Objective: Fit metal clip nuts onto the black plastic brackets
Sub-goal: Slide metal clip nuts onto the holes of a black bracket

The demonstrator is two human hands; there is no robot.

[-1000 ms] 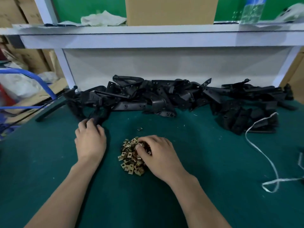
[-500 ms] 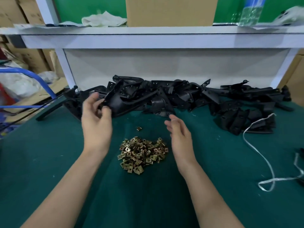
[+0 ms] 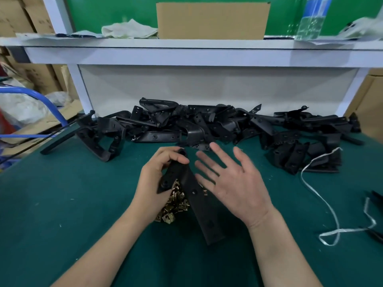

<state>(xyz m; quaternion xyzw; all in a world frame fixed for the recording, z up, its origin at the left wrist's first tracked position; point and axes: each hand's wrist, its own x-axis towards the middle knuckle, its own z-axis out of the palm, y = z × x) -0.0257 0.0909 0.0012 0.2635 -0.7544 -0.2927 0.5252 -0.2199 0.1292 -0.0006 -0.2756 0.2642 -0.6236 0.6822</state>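
Observation:
My left hand grips the top end of a long black plastic bracket, which hangs slanted down and to the right above the green mat. Beside it on the right, my right hand is held palm up with fingers spread and nothing visible in it. A heap of brass-coloured metal clip nuts lies on the mat under the bracket, partly hidden by it and by my left hand. A long pile of black brackets stretches along the back of the bench.
A white strap loops across the mat at the right, near a smaller stack of brackets. The white shelf above carries a cardboard box, a cloth and a water bottle. A blue tube frame stands at left.
My left hand pulled one bracket out of the pile and brought it over the clip nuts. My right hand left the nut heap, rose and turned palm up.

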